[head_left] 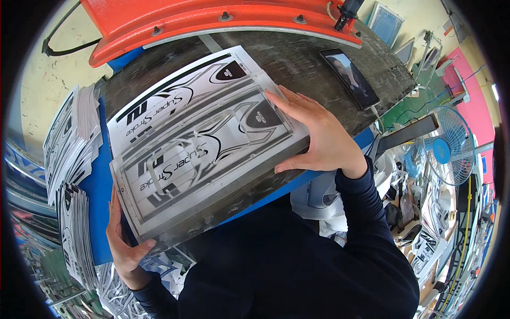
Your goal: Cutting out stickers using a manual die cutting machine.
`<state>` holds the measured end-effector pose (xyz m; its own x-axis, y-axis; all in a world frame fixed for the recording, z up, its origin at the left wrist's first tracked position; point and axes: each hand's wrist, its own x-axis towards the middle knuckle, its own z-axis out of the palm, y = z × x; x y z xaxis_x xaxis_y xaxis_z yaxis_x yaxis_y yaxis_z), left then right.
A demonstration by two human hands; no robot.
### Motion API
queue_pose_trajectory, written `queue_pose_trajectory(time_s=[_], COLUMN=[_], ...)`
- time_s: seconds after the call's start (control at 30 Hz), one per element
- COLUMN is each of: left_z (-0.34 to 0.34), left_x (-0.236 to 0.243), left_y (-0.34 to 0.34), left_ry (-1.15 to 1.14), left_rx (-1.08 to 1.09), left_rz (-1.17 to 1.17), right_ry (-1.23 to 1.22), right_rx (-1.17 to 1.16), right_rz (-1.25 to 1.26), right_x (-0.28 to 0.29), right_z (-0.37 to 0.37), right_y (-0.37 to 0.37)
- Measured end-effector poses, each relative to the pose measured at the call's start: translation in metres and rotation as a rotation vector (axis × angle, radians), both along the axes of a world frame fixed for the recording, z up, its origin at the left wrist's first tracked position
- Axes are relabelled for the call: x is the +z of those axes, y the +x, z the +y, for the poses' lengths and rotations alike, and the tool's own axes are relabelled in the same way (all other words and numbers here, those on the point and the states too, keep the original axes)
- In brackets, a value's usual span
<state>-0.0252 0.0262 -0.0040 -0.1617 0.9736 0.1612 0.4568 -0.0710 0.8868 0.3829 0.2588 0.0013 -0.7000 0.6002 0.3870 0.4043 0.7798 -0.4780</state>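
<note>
A thick clear rectangular plate with raised cutting lines, like a steel-rule die [215, 195], lies tilted across the dark worktable. My left hand [123, 242] holds its near left corner, thumb on the near edge and fingers along the side. My right hand [321, 133] grips the right end, fingers over the top and thumb at the near edge. Under the plate is a white printed sheet [180, 80] with black and grey graphics; its far strip shows beyond the plate. Through the clear plate more of the print is visible.
An orange-red press beam [223, 16] with bolts spans the table's far side. A phone [350, 80] with a cable lies at the right. Stacks of printed sheets [79, 143] stand at the left. A blue fan [449, 149] and scrap piles [419, 212] are at the right.
</note>
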Motion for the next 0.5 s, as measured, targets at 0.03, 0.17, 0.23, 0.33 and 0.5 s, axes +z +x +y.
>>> queue_pose_trajectory(time_s=[0.03, 0.17, 0.23, 0.33, 0.5], left_z=[-0.0002, 0.0001, -0.0002, -0.0003, 0.0], left_x=[-0.0006, -0.0023, -0.0021, -0.001, -0.0024], left_y=[0.0011, 0.0034, 0.0027, -0.0002, -0.0001], left_ry=[0.006, 0.017, 0.016, 0.002, 0.01], left_rx=[0.008, 0.001, 0.002, 0.001, -0.011], left_rz=[-0.004, -0.035, -0.025, 0.0, -0.008], right_ry=[0.002, 0.008, 0.002, 0.006, 0.004], right_rx=[0.005, 0.009, 0.004, -0.005, -0.015], right_rz=[0.007, 0.01, 0.025, 0.023, 0.015], right_x=[0.0001, 0.0002, 0.0004, 0.0007, 0.0008], right_z=[0.0004, 0.0, -0.0005, -0.0008, -0.0017], right_y=[-0.0003, -0.0007, -0.0008, -0.0006, 0.0001])
